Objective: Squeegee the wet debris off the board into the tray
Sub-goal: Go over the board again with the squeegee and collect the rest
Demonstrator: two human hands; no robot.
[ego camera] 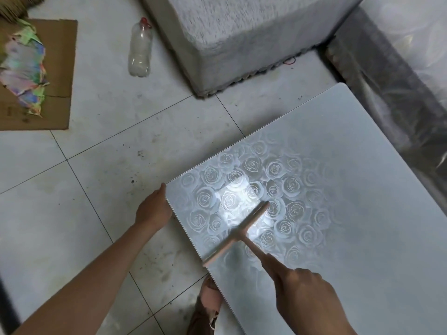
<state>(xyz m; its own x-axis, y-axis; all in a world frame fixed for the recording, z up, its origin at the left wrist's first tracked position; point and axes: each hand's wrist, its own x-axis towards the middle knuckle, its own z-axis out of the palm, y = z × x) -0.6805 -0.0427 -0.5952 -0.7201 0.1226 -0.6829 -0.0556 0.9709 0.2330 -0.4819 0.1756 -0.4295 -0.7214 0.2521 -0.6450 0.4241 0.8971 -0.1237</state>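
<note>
One board (338, 189), glossy and printed with pale roses, fills the lower right of the frame, lying on the tiled floor (96, 153). One pink T-shaped squeegee (238, 232) rests on its lower left part, the blade running slantwise from the board's near edge up toward the middle. Two hands are at work. The right hand (302, 293), low in the frame, is wrapped around the handle, its forefinger stretched along the shaft toward the blade. The left hand (153, 209) holds the board's left edge, thumb against the rim (the other fingers are tucked out of sight beneath). In the upper left lie one plastic bottle (140, 49) and one cardboard sheet (60, 68) bearing a heap of coloured scraps (21, 66).
</note>
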